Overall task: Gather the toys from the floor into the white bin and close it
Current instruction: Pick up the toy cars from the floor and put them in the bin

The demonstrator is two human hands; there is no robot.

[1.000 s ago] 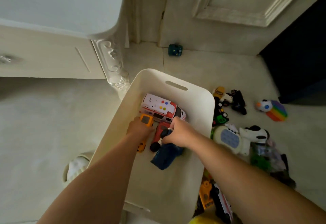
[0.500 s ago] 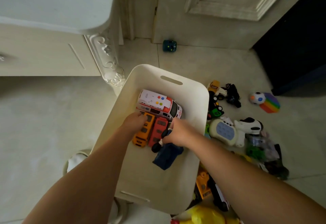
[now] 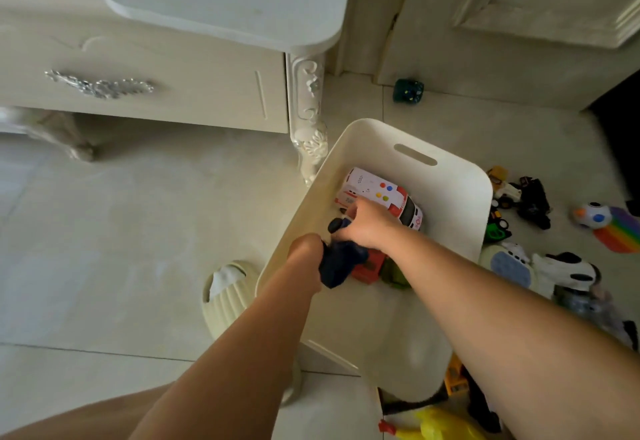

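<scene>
Toys are lying both inside and beside the white rectangular plastic bin [image 3: 460, 176], which is standing open on the pale tiled floor [image 3: 121, 232], just beside the carved leg of a cream cabinet [image 3: 190, 86]. Both forearms are reaching down into the bin. The left hand [image 3: 306, 252] is curling round the near end of a dark blue toy [image 3: 341, 265]. The right hand [image 3: 370, 225] is gripping its far end, where a black rounded part is sticking out from under the fingers. What kind of toy it is I cannot say, since the hands are covering much of it; it seems to be hanging just above the bin's bottom. Behind the right hand, a white and red toy ambulance [image 3: 381, 194] with coloured buttons on its roof is lying against the far wall of the bin. A red toy bus [image 3: 369, 266] and a green toy [image 3: 394, 275] are lying side by side under the right wrist. To the right of the bin, more toys are waiting on the floor: a black toy vehicle [image 3: 535, 202], a rainbow-striped bubble pad [image 3: 620, 235], a pale blue-and-white handheld game [image 3: 509, 265] and a black-and-white toy animal [image 3: 564, 268]. A small dark green cube [image 3: 408, 90] is sitting well apart by the door, and a ribbed cream container [image 3: 227, 297] is standing by the bin's left wall.
</scene>
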